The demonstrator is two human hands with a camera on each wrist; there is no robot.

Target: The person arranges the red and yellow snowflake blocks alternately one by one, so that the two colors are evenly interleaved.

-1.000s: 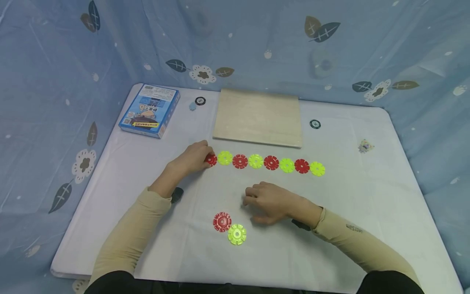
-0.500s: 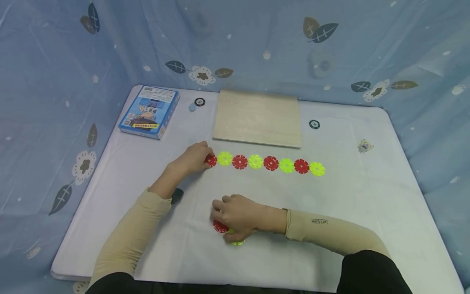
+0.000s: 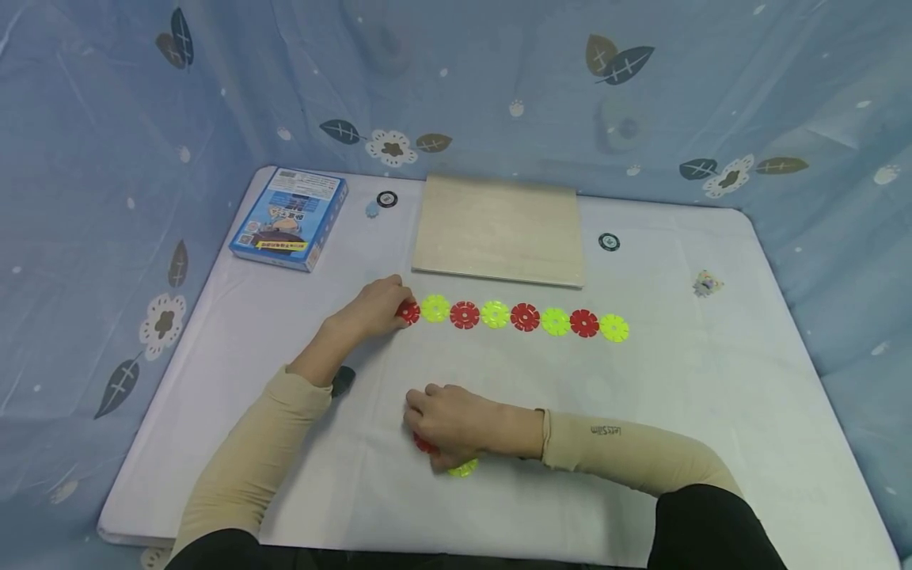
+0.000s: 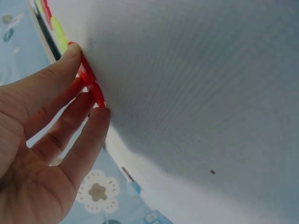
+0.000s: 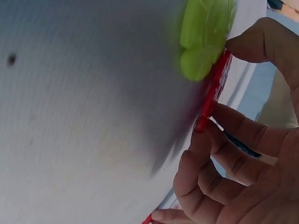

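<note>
A row of alternating red and yellow-green slotted plastic snowflake discs (image 3: 525, 317) runs across the table. At the row's left end my left hand (image 3: 374, 309) pinches the red disc (image 4: 88, 74) by its edge between thumb and fingertips. Nearer the front, my right hand (image 3: 456, 423) grips a loose red disc (image 5: 217, 86) between thumb and fingers, covering most of it in the head view. Partly under that hand shows a loose yellow-green disc (image 3: 463, 468), which overlaps the red one in the right wrist view (image 5: 203, 42).
Behind the row lies a pale wooden board (image 3: 499, 229). At the back left is a blue box (image 3: 288, 218), with a round black token (image 3: 387, 199) and a small light-blue piece (image 3: 372, 210) beside it. Another black token (image 3: 609, 241) and a small figure piece (image 3: 707, 283) lie to the right.
My right hand has moved left and toward the front, from beside the two loose discs to over them, and has taken hold of the red one. The left hand has stayed on its disc.
</note>
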